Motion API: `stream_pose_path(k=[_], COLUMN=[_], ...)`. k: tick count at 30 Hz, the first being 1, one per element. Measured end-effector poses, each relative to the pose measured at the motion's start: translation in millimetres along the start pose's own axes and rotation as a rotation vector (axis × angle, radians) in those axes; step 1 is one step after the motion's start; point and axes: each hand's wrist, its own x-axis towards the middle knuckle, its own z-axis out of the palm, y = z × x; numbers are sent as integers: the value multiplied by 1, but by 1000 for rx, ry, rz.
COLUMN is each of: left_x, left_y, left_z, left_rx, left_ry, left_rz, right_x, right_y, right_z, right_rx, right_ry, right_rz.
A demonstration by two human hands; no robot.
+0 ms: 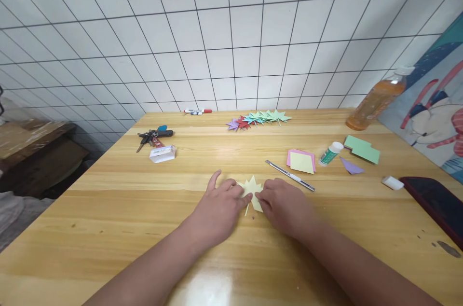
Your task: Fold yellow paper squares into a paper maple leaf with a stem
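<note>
**Pale yellow paper leaf held between two hands, stem toward the body**

A pale yellow, jagged-edged leaf of folded paper (252, 187) is held low over the pale wooden tabletop (119, 209), directly between the two hands. Its left side is gripped by the left hand (222, 204), with the thumb laid over the paper and one outer finger lifted clear. Its right side is grasped by the fingertips of the right hand (284, 202), which are bunched together. Whether the paper is also pressed against the wood cannot be told.

The leaf's long axis is directed away from the body, with only a slight lean to the right at the far end. The toothed tip is pointed toward the tiled wall, and the thin paper stem (247, 210) is pointed back between the forearms. Neither hand is nearer to the leaf as a whole, since it is touched by both; the stem, however, is set closer to the left thumb.

Just beyond the right hand, a slim silver-and-white utility knife (290, 175) is laid aslant, apart from the fingers.
</note>
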Motion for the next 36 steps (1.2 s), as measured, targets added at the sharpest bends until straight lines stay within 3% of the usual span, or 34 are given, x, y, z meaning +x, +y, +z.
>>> stream_pose_path(k=[8, 15, 21, 29, 32, 36], left_x=[1, -16, -19, -17, -15, -8], left_y=[2, -3, 0, 4, 3, 5], left_z=[-8, 13, 16, 6, 2, -3], left_rx=[-31, -128, -169, -173, -184, -213], left_ry=[-57, -169, -235, -285, -244, -97], left_rz=[31, 2, -21, -60, -67, -86], right_x=[-1, -7, -23, -21, -19, -13], right_y=[3, 1, -9, -15, -8, 5], right_z=[-7, -3, 10, 19, 15, -1], right_rx=[-35, 49, 11, -24, 10, 48], right_ry=[-50, 20, -47, -88, -74, 7], right_rz=[-69, -212, -178, -151, -176, -165])
